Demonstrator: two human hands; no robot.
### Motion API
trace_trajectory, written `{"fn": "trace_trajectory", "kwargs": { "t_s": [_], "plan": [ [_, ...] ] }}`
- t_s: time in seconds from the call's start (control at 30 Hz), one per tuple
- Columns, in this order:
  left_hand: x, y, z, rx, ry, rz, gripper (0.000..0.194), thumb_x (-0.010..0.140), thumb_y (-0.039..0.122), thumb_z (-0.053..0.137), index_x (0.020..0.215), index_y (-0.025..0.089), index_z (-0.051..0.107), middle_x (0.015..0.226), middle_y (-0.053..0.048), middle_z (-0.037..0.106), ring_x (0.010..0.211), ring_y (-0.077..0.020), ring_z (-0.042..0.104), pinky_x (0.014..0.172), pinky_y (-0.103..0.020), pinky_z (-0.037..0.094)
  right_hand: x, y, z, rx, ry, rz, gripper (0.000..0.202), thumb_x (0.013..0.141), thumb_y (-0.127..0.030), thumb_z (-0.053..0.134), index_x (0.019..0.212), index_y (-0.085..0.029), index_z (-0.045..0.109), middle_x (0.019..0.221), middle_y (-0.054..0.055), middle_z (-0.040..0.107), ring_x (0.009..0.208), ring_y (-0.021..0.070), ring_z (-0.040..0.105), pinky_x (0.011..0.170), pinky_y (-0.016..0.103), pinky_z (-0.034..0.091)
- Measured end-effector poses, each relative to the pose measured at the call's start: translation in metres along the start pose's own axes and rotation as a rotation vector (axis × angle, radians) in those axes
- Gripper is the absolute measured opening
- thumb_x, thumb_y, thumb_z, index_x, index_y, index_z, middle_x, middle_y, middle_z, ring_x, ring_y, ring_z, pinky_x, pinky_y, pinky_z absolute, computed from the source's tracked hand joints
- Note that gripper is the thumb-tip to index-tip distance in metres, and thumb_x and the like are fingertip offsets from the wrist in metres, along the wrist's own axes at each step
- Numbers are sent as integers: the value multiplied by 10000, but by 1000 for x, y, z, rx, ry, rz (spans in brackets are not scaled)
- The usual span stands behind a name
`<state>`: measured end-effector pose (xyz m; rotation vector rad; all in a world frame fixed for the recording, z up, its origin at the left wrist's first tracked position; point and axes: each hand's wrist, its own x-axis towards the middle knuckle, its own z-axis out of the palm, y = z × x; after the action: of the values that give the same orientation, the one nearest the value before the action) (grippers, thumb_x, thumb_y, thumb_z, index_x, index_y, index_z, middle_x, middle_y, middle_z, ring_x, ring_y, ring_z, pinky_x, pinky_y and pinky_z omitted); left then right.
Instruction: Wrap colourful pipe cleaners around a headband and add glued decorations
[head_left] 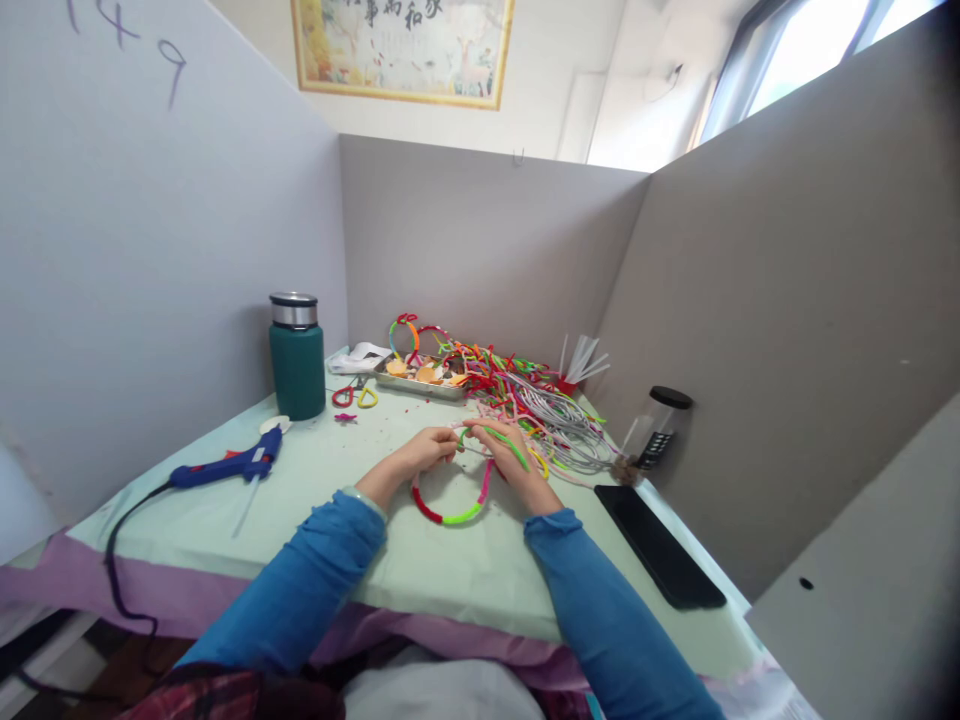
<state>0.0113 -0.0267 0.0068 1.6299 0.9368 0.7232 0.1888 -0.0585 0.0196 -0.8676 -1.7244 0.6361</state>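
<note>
Hoop: wrapped in fuzzy red, bright green and pink (465,517), it lies on the near middle of the desk (450,590), its far side up between the two hands.
Green strand: runs from the left fingertips across the right palm (504,442).
Left hand: fingers pinched together on the far side of the hoop (431,450).
Right hand: curled round the green strand (519,470) — thumb side toward the left hand.
Beyond the hands: a heap of coloured fuzzy stems (517,385), with a metal tray (421,386) of orange and white pieces beside it; red and yellow loop handles (355,398) nearer.
Left side: blue glue gun (225,467), green bottle (297,360) behind it.
Right side: black phone-like slab (658,545) — near a clear, black-lidded container (654,432).
</note>
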Motion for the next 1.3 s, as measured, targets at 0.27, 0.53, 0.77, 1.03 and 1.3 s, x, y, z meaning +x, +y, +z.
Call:
{"fn": "trace_trajectory", "kwargs": {
  "t_s": [0.27, 0.53, 0.77, 1.03, 1.3],
  "plan": [
    [0, 0, -1, -2, 81, -35, 184, 715, 317, 575, 757, 155, 497, 534, 70, 416, 355, -24, 238, 386, -207, 121, 7, 16, 7, 83, 159, -72, 164, 757, -351, 643, 730, -204, 711, 814, 49, 679, 829, 191, 604, 814, 329, 452],
    [1, 1, -3, -88, 178, -56, 234, 702, 328, 603, 670, 179, 424, 478, 96, 296, 347, -29, 210, 389, -215, 115, 1, 8, 3, -10, -177, -145, 152, 744, -348, 684, 690, -210, 718, 1044, 60, 626, 1001, 206, 561, 915, 368, 411],
    [1, 3, -3, -114, 194, -65, 233, 716, 374, 585, 703, 175, 466, 471, 103, 269, 350, -35, 182, 390, -218, 106, 0, 17, -1, -184, -281, -202, 122, 726, -326, 712, 671, -218, 714, 1165, 53, 590, 1135, 244, 489, 1009, 418, 332],
    [5, -7, -5, 166, 235, 66, 293, 671, 407, 624, 748, 125, 614, 479, 66, 419, 418, -58, 312, 435, -209, 229, 1, 28, -1, -211, -343, -146, 104, 721, -327, 702, 710, -226, 726, 1282, 55, 510, 1215, 258, 422, 1047, 441, 295],
    [14, -18, -11, 268, 265, 199, 325, 645, 426, 628, 754, 121, 652, 603, 19, 546, 573, -105, 437, 550, -221, 330, 2, 13, -11, 104, -380, 17, 453, 731, -304, 663, 1178, -277, 601, 1299, 47, 518, 1223, 233, 438, 1034, 398, 322]
  ]
}}
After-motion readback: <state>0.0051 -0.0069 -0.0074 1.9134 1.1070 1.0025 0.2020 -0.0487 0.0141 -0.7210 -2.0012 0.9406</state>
